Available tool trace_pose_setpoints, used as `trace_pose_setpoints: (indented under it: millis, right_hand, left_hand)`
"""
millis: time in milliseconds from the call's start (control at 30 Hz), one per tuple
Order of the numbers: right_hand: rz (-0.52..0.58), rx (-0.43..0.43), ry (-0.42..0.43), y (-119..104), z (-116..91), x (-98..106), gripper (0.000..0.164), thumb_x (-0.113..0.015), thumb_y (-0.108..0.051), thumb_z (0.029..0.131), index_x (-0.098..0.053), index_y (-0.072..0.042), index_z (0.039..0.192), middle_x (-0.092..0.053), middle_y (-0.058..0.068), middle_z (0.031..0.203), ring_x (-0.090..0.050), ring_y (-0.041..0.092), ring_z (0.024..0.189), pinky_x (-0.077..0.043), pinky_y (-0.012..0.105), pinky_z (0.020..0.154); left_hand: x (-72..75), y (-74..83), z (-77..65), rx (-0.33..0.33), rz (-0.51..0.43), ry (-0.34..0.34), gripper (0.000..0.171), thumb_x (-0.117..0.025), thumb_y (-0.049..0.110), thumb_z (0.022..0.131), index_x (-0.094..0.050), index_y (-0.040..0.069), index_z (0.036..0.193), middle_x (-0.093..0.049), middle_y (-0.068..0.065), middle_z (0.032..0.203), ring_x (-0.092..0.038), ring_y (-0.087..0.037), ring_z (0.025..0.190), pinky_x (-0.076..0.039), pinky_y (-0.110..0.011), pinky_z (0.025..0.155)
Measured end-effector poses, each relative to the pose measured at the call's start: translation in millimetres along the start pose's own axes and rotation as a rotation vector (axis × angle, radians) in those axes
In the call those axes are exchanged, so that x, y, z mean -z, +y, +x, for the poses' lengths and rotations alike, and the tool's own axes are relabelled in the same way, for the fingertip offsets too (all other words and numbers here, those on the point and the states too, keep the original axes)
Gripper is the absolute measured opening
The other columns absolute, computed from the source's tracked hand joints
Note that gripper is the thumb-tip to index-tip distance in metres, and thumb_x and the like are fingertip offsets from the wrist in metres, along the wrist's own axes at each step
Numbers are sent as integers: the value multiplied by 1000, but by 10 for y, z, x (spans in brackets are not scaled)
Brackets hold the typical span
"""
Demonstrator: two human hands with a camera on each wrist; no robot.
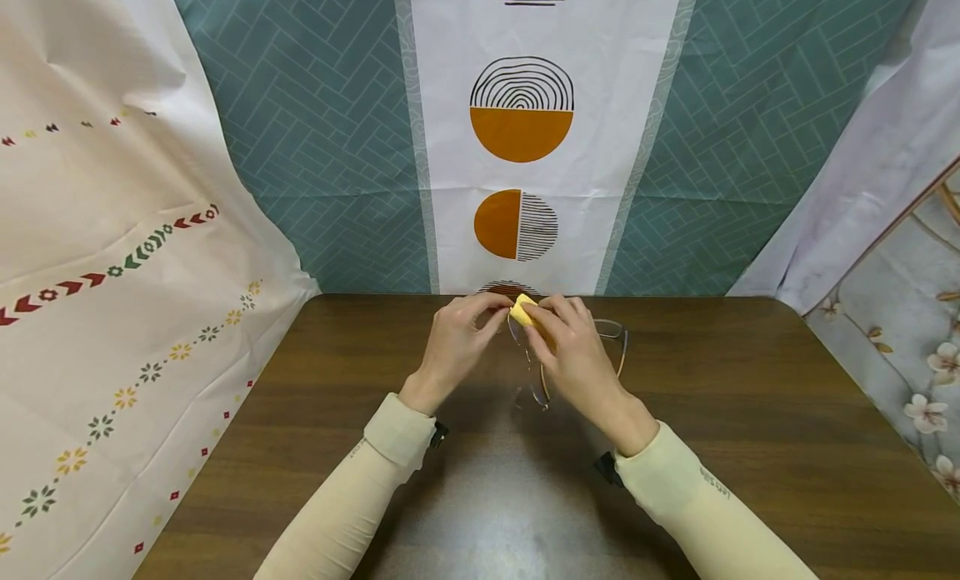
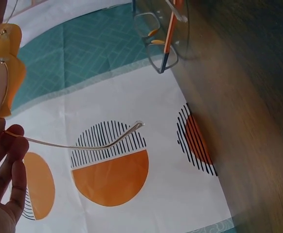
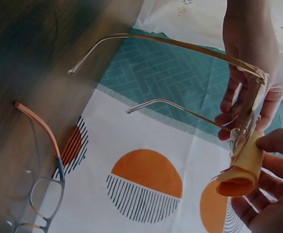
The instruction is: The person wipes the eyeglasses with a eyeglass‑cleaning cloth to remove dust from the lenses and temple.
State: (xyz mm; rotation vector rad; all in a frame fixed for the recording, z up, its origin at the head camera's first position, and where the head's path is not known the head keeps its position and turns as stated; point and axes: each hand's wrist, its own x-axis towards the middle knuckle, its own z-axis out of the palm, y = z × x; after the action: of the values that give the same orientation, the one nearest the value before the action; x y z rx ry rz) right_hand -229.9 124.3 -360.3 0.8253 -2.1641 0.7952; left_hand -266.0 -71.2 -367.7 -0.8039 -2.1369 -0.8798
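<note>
Left hand [image 1: 459,337] pinches the gold-framed glasses [image 3: 209,51], raised above the desk [image 1: 750,397]; right hand [image 1: 579,347] grips a yellow cloth [image 3: 251,158] against them. Wiping appears in hand; next stroke calls for light pressure.

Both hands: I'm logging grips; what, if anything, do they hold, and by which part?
Left hand pinches the gold glasses by one temple; right hand grips a cloth by its rolled part.

Eyeglasses [image 3: 195,47]: thin gold-coloured metal frame, clear temple tips, both temples extended; held raised above the surface [image 1: 337,355], the left hand [image 1: 461,334] pinching one end. Cloth [image 3: 246,167]: yellow, curled into a loose roll, gripped by the right hand [image 1: 579,353] against the frame.
</note>
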Motion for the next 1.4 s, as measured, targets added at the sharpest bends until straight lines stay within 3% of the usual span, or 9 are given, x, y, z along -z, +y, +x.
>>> trace_pose_setpoints:
  millis: [267,500,633,1067,1400]
  right_hand:
    - [23,19,19,26,-5,30,24,-77,2,91,-73,1,115,-68,12,109,-57,32,97,-47,45,84]
    - [44,38,-8,68,-8,50,25,-80,-1,90,-74,0,114,-68,10,107,-58,30,98,-48,44,87]
    - [65,55,-7,97,-4,60,25,-79,3,89,-76,0,113,-69,9,104,-59,28,94,-47,43,84]
    - [72,64,9,123,-43,102,27,-81,7,85,-77,-3,111,-67,8,103,-57,27,92,-45,41,81]
    - [96,106,10,87,-11,160,28,-82,8,84,-78,-3,109,-67,9,104,-58,28,94,-44,41,82]
  left_hand:
    - [-19,-3,19,-53,36,7,12,-77,9,95,-79,7,107,-79,-3,101,-72,-22,83,-58,-38,76]
    - [-34,-17,31,-92,45,-18,10,-77,8,94,-79,9,104,-77,0,87,-70,-18,78,-56,-38,77]
    - [-63,-26,34,-108,46,-23,10,-79,7,93,-80,8,103,-79,-2,96,-73,-17,84,-55,-38,83]
    - [-106,14,12,-87,11,12,10,-80,7,92,-81,9,102,-80,-1,95,-74,-14,80,-54,-37,83]
    - [-6,103,42,-84,12,48,12,-82,7,90,-82,8,102,-80,-3,94,-73,-14,74,-53,-37,81]
